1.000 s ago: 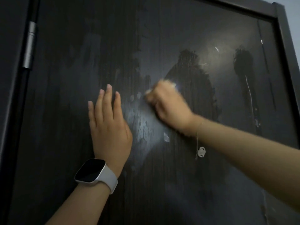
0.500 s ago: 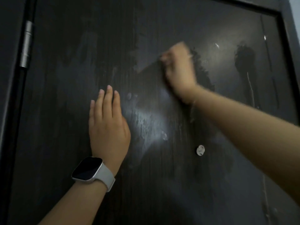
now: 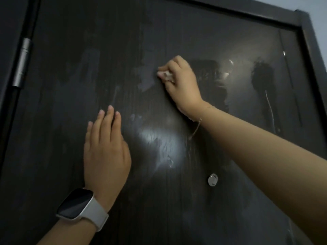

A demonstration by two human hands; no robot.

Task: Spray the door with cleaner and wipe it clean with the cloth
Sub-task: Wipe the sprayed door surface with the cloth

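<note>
Door (image 3: 70, 156) stands upright; right hand (image 3: 182, 84) presses cloth (image 3: 167, 76) against it.

cloth (image 3: 166, 76): mostly hidden inside curled right hand (image 3: 182, 85), only a pale scrap showing at fingertips | door (image 3: 70, 85): cut off at bottom and left edges | left hand (image 3: 106, 152): palm and thumb out of sight against door | both forearms: cut off by lower and right edges

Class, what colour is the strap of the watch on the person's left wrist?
The watch strap is white or very pale grey, seen in the head view.
</note>
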